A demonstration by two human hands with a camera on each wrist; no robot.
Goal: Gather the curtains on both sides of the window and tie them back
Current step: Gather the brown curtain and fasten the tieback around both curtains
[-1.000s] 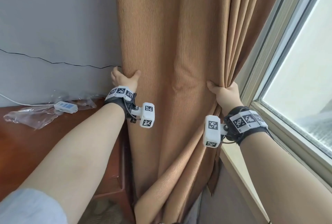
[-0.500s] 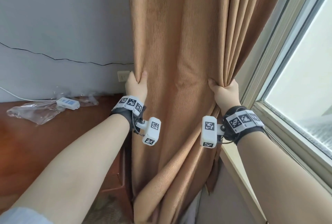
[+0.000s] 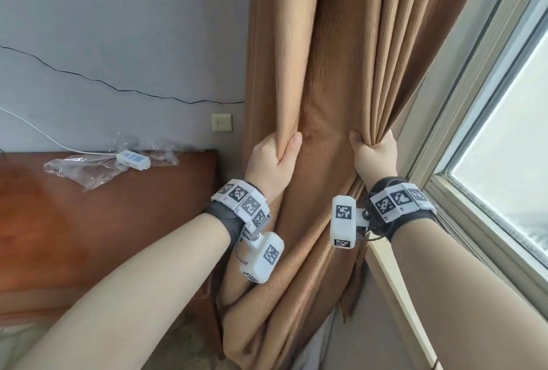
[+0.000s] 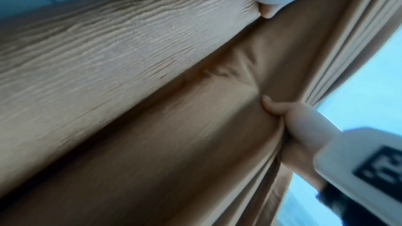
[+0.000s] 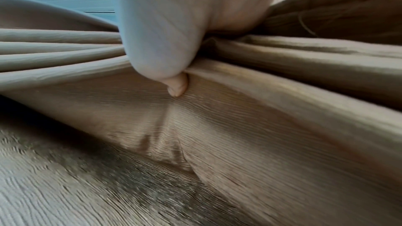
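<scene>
A brown ribbed curtain (image 3: 323, 79) hangs between the wall and the window. My left hand (image 3: 274, 156) grips its left edge fold, thumb in front and fingers wrapped behind. My right hand (image 3: 374, 153) clutches a bunch of pleats on the window side. The two hands are level, about a hand's width apart, with a slack panel of cloth between them. In the left wrist view the curtain (image 4: 152, 78) fills the frame and the right hand (image 4: 289, 123) shows pinching folds. In the right wrist view my right hand (image 5: 174, 68) holds gathered curtain pleats (image 5: 282, 109). No tie-back shows.
A window (image 3: 510, 162) with a pale frame and sill (image 3: 394, 295) stands at the right. A dark wooden cabinet (image 3: 89, 221) at the left carries a clear plastic bag (image 3: 86, 169) and a white remote (image 3: 132, 159). A wall socket (image 3: 221, 122) sits beside the curtain.
My left hand has pulled the curtain's left edge rightward towards the right hand, narrowing the curtain and uncovering the wall socket. The right hand has kept its hold in place.
</scene>
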